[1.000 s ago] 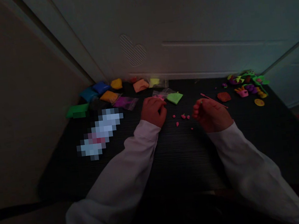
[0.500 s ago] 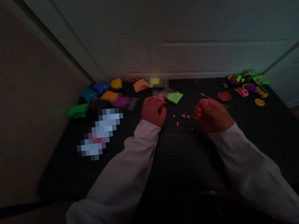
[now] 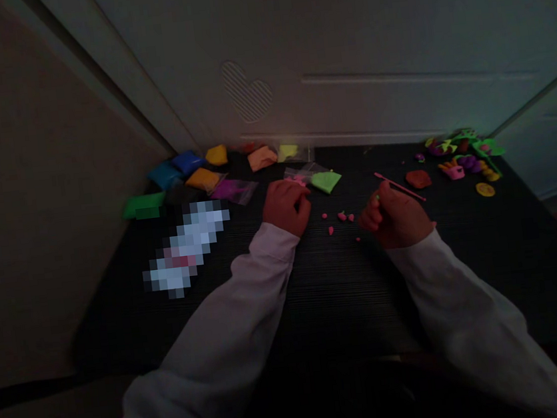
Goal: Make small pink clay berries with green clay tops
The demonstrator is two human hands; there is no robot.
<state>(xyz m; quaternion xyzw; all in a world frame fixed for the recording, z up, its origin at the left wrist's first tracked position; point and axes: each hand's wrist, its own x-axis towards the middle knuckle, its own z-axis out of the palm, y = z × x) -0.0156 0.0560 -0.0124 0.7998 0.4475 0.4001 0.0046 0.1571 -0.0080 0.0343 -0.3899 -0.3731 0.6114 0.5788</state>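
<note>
Right hand clenched on one pink stick; left hand fisted on bench, contents unclear; five pink bits between.

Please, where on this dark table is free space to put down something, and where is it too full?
Bare table lies between the two sleeves, and right of the right hand below the clay figures. Crowded: the clay packets behind the left hand, and the pink bits between the hands.
</note>
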